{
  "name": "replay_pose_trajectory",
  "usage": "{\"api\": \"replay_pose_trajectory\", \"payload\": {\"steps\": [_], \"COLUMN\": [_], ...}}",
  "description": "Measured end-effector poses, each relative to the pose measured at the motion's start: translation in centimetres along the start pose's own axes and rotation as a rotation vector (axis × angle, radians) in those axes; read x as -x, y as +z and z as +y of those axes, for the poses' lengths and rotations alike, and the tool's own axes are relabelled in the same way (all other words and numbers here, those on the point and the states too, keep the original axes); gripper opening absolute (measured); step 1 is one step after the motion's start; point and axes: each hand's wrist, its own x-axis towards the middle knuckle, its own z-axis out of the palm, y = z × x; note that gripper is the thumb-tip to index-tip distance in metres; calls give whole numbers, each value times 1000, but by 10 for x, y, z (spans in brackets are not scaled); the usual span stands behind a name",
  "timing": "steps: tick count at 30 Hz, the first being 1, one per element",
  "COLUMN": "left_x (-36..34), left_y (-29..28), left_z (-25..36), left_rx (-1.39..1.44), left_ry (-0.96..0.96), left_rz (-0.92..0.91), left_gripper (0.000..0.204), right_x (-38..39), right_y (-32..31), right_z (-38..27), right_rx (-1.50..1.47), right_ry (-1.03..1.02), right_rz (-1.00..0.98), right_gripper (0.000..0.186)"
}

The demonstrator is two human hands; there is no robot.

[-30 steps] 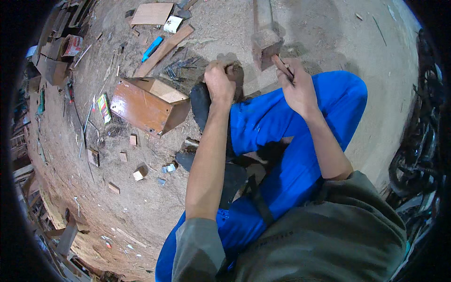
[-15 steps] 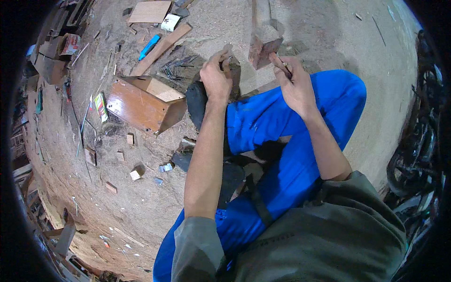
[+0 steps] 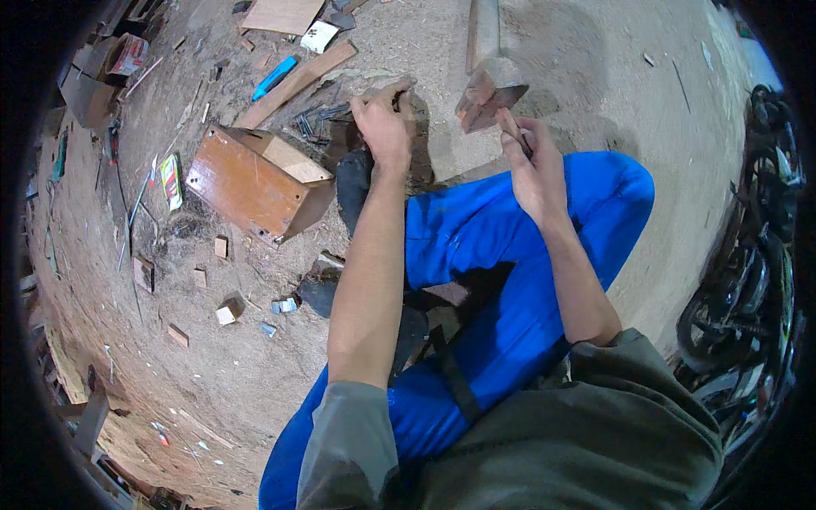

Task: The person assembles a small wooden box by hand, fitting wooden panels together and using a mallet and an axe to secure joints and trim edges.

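Dusty ground (image 3: 212,391) spreads around me, littered with scraps, and at its right edge dark motorbikes (image 3: 748,280) stand in a row. To my left sits a brown wooden box (image 3: 246,183), lying tilted to the view with its hollow side showing. Beyond it a narrow plank (image 3: 302,81) slants across the ground with a blue tool (image 3: 274,78) beside it, and past that lie a white card (image 3: 319,36) and a thin board (image 3: 282,15). A bright packet (image 3: 171,181) lies left of the box; small wooden offcuts (image 3: 225,316) are scattered on the near side. My dark shoe (image 3: 353,191) takes up the space between the box and my left wrist, and my forearm hides part of my footwear.

My right hand (image 3: 537,157) is closed around a short wooden handle (image 3: 510,126), whose far end meets a squarish wooden block (image 3: 497,93) in front of me; I cannot tell whether they are joined. My left hand (image 3: 384,127) is half curled just beside a heap of dark nails (image 3: 314,123), thumb and forefinger bent; whether they pinch anything I cannot tell.

Compared with a second ago, my left hand is nearer the nails, farther past the shoe. The block sits more tilted, and my right hand has the same grip on the handle.
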Motion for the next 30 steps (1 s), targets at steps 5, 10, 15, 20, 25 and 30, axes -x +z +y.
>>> {"api": "replay_pose_trajectory", "payload": {"steps": [5, 10, 15, 20, 25, 30], "left_x": [0, -6, -54, -106, -90, -79], "left_y": [0, -7, -14, -18, -14, -7], "left_z": [-6, 6, 16, -7, -26, -42], "left_rx": [13, 44, 113, 23, -169, 4], "left_ry": [-45, 6, -105, -338, -435, -382], "left_rz": [-32, 76, 70, 137, 223, 277], "left_gripper": [20, 21, 24, 26, 22, 23], "right_x": [0, 1, 0, -2, 1, 1], "right_y": [0, 2, 6, 10, 7, 15], "right_z": [-2, 0, 8, 14, 8, -5], "right_rx": [-45, -64, -72, -95, -198, -447], "right_ry": [100, 80, 100, 89, 161, 116], "right_rz": [-60, -72, -79, -20, -70, -120], "right_gripper": [38, 38, 36, 33, 34, 30]}}
